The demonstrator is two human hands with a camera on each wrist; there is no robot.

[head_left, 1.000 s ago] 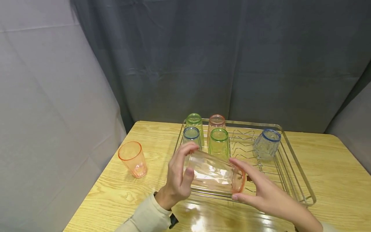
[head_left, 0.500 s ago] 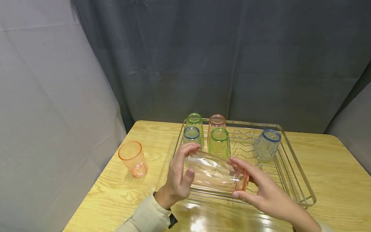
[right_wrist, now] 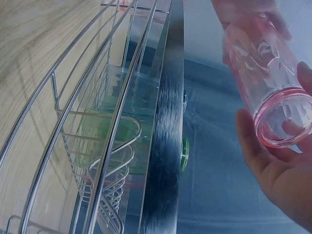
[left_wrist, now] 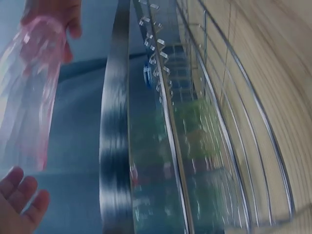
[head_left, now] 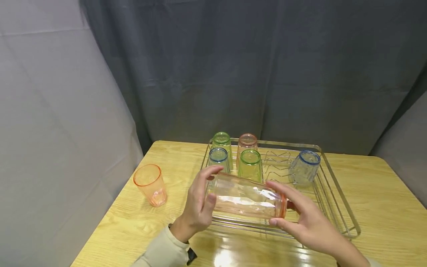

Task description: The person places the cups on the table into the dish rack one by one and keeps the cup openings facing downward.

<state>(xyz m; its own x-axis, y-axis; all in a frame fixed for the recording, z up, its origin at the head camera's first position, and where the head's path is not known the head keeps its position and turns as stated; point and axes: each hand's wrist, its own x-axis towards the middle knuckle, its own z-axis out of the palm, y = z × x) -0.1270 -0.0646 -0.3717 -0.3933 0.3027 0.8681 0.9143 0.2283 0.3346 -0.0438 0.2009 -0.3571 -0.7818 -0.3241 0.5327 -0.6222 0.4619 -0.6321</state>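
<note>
A clear, orange-tinted drinking glass [head_left: 247, 196] lies on its side in the air over the front of the rack. Thumb and fingers of my right hand [head_left: 308, 215] grip it around the orange-ringed base, which the right wrist view shows facing out between them. My left hand [head_left: 197, 204] is curved around the other end, thumb and fingers spread. In the left wrist view, the left fingertips [left_wrist: 41, 200] stand a little apart from the glass's rim.
Behind the hands, a wire dish rack [head_left: 340, 189] holds upturned glasses: green [head_left: 250, 167], another green [head_left: 221, 139], blue [head_left: 218, 155] and red [head_left: 247, 141]. A blue glass [head_left: 304, 168] leans at the right. One orange glass [head_left: 151, 185] stands upright on the wooden table [head_left: 113, 230].
The held glass has shifted slightly right with my right hand and turned nearly level, while my left hand has drawn a little left from its end. The other glasses stay put.
</note>
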